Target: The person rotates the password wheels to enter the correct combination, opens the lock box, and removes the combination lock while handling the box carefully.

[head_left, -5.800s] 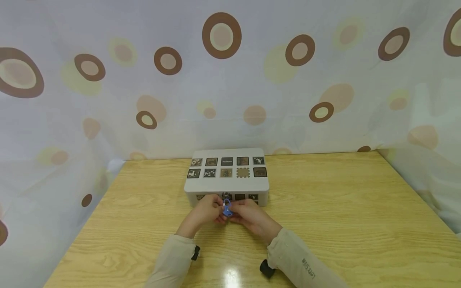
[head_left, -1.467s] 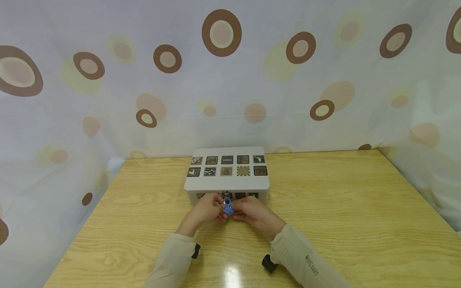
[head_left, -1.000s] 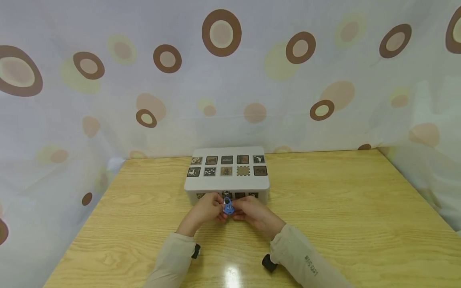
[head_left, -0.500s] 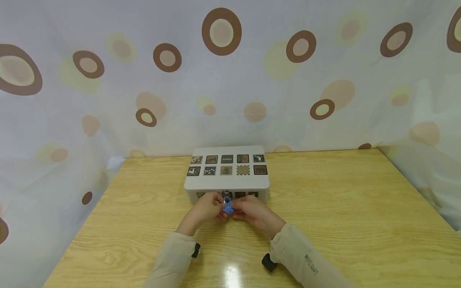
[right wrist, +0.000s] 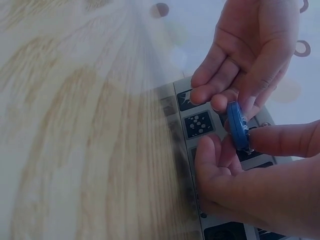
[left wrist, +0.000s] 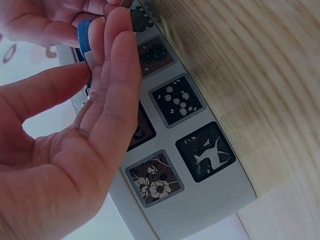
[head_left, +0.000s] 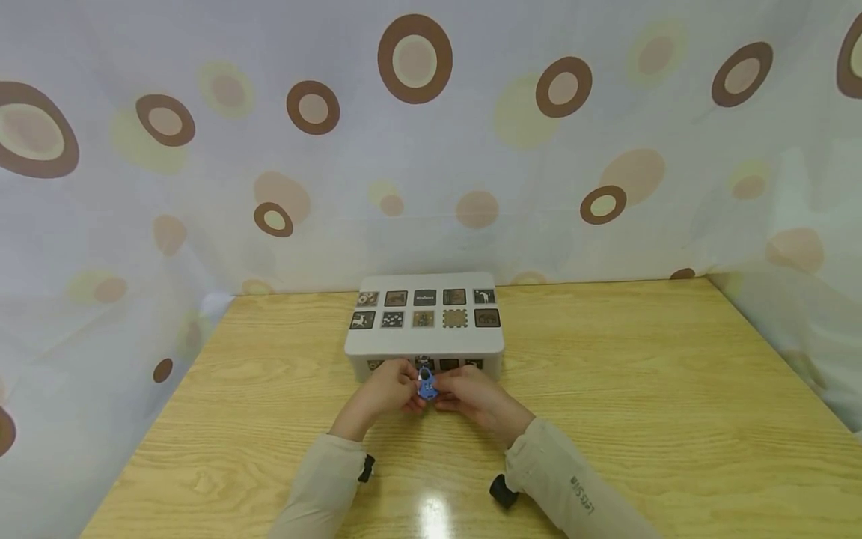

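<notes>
A small blue combination padlock point(head_left: 427, 386) is at the front of a white box point(head_left: 424, 343), just below its clasp point(head_left: 423, 360). My left hand point(head_left: 384, 391) pinches the padlock's left side between thumb and fingers. From the right, my right hand point(head_left: 480, 397) has its thumb and fingertips on the padlock's face and edge. In the left wrist view the blue body point(left wrist: 84, 39) shows edge-on by my left fingertips. The right wrist view shows the padlock point(right wrist: 237, 127) between both hands, number dials facing the right thumb. The shackle is partly hidden there.
Square animal and flower pictures point(head_left: 423, 319) cover the box's lid and front. The box stands on a wooden table point(head_left: 606, 374), near the patterned curtain point(head_left: 471, 150) behind. Black straps with small devices point(head_left: 503, 491) hang at both sleeves.
Since the earliest frame my right hand has shifted slightly right along the padlock. The padlock tilts a little back and forth, its dials showing more or less. Both hands keep their hold.
</notes>
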`<state>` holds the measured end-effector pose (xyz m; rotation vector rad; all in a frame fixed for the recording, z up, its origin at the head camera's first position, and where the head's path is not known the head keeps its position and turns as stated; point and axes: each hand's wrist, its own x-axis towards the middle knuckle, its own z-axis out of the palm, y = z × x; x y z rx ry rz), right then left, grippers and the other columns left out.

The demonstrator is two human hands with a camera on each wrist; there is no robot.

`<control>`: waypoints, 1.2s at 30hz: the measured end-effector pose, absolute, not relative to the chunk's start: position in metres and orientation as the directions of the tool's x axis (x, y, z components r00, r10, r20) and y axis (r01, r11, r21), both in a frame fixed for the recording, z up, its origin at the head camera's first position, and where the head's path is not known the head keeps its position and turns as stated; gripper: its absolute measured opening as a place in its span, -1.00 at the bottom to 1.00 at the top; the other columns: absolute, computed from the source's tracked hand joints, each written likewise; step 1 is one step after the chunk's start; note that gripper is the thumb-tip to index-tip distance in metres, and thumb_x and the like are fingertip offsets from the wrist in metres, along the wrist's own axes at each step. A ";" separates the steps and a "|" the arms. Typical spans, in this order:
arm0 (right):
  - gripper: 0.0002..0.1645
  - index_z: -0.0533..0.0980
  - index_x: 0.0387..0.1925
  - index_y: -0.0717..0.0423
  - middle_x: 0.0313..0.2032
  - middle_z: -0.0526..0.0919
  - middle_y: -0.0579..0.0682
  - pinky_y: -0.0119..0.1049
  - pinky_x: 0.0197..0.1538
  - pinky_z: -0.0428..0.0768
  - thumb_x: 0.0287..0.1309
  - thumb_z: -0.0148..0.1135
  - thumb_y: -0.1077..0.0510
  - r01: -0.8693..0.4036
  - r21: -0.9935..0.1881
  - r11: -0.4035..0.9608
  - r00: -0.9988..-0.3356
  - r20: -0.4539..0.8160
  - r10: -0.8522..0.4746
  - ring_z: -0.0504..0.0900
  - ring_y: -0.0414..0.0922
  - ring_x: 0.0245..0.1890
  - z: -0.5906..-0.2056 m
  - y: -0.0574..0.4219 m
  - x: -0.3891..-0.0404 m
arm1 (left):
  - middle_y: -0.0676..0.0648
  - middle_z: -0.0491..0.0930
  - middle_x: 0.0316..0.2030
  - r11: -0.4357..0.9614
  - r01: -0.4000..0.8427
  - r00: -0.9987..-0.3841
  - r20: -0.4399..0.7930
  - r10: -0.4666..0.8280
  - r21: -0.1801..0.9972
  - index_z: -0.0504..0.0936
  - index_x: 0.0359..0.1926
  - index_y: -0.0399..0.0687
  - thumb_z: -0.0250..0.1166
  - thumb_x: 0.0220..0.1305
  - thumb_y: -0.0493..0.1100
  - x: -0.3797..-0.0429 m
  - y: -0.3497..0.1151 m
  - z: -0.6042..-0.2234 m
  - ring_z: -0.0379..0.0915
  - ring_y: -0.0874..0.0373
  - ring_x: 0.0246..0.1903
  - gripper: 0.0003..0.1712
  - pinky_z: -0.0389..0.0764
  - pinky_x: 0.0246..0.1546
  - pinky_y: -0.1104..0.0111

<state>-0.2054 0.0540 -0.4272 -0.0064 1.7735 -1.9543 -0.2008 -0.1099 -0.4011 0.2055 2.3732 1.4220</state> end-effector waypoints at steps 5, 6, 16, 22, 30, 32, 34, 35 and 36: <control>-0.63 0.41 -0.05 0.65 -0.42 0.59 -0.01 -0.35 -0.23 0.60 0.30 -0.03 0.33 0.366 -0.929 -0.062 -0.879 -0.323 -0.351 0.54 -0.19 -0.40 -0.428 0.054 -0.205 | -0.27 0.64 -0.49 0.484 -0.074 -0.924 -0.242 0.296 0.872 0.42 -0.26 -0.40 0.06 0.34 -0.45 -0.201 -0.110 -0.403 0.65 -0.10 -0.45 -0.97 0.66 -0.41 0.22; -0.63 0.41 -0.05 0.64 -0.42 0.59 -0.01 -0.34 -0.22 0.60 0.30 -0.03 0.32 0.366 -0.928 -0.070 -0.880 -0.321 -0.351 0.55 -0.19 -0.40 -0.428 0.054 -0.205 | -0.27 0.64 -0.49 0.484 -0.079 -0.925 -0.245 0.291 0.872 0.43 -0.26 -0.40 0.06 0.34 -0.45 -0.201 -0.109 -0.403 0.65 -0.09 -0.45 -0.97 0.66 -0.41 0.22; -0.61 0.37 0.01 0.67 -0.21 0.58 0.13 -0.21 0.04 0.57 0.31 -0.02 0.34 0.359 -0.922 -0.145 -0.868 -0.272 -0.416 0.61 -0.17 -0.26 -0.431 0.055 -0.202 | -0.26 0.64 -0.51 0.486 -0.071 -0.929 -0.235 0.286 0.871 0.44 -0.27 -0.41 0.06 0.32 -0.45 -0.202 -0.109 -0.403 0.65 -0.09 -0.47 -0.97 0.65 -0.44 0.23; -0.61 0.35 0.02 0.69 -0.18 0.59 0.16 -0.14 0.11 0.54 0.34 -0.05 0.35 0.354 -0.924 -0.147 -0.865 -0.263 -0.427 0.62 -0.17 -0.24 -0.435 0.052 -0.202 | -0.24 0.63 -0.51 0.487 -0.077 -0.926 -0.243 0.287 0.870 0.44 -0.27 -0.40 0.06 0.32 -0.46 -0.201 -0.110 -0.403 0.65 -0.08 -0.47 -0.96 0.65 -0.43 0.23; -0.62 0.36 0.01 0.69 -0.18 0.57 0.13 -0.21 0.05 0.58 0.34 -0.03 0.36 0.340 -0.932 -0.125 -0.870 -0.261 -0.419 0.60 -0.19 -0.25 -0.435 0.049 -0.203 | -0.24 0.63 -0.52 0.483 -0.073 -0.927 -0.238 0.290 0.873 0.44 -0.27 -0.40 0.05 0.32 -0.46 -0.202 -0.109 -0.403 0.65 -0.07 -0.48 -0.95 0.63 -0.46 0.26; -0.63 0.36 0.01 0.69 -0.18 0.57 0.14 -0.21 0.05 0.58 0.34 -0.03 0.36 0.336 -0.934 -0.122 -0.871 -0.259 -0.417 0.61 -0.19 -0.25 -0.435 0.049 -0.202 | -0.24 0.63 -0.52 0.482 -0.073 -0.926 -0.238 0.292 0.873 0.44 -0.27 -0.41 0.05 0.32 -0.47 -0.202 -0.110 -0.404 0.65 -0.06 -0.48 -0.95 0.64 -0.45 0.26; -0.63 0.36 0.01 0.69 -0.18 0.57 0.14 -0.21 0.04 0.58 0.34 -0.02 0.37 0.334 -0.935 -0.122 -0.874 -0.259 -0.411 0.61 -0.18 -0.25 -0.435 0.048 -0.203 | -0.23 0.63 -0.52 0.483 -0.068 -0.927 -0.235 0.293 0.873 0.44 -0.26 -0.42 0.05 0.32 -0.47 -0.202 -0.110 -0.404 0.64 -0.06 -0.49 -0.95 0.64 -0.45 0.25; -0.63 0.36 0.00 0.68 -0.19 0.57 0.14 -0.21 0.04 0.58 0.34 -0.02 0.37 0.333 -0.935 -0.122 -0.875 -0.259 -0.409 0.61 -0.18 -0.26 -0.435 0.048 -0.202 | -0.24 0.63 -0.52 0.483 -0.067 -0.927 -0.233 0.294 0.873 0.44 -0.26 -0.42 0.05 0.32 -0.47 -0.202 -0.110 -0.404 0.64 -0.06 -0.49 -0.95 0.64 -0.44 0.25; -0.64 0.36 0.00 0.69 -0.19 0.57 0.14 -0.21 0.03 0.59 0.34 -0.02 0.37 0.329 -0.936 -0.123 -0.877 -0.254 -0.408 0.61 -0.18 -0.26 -0.435 0.048 -0.202 | -0.24 0.63 -0.52 0.482 -0.067 -0.927 -0.232 0.293 0.874 0.44 -0.26 -0.42 0.05 0.32 -0.47 -0.202 -0.110 -0.404 0.64 -0.06 -0.49 -0.95 0.64 -0.44 0.25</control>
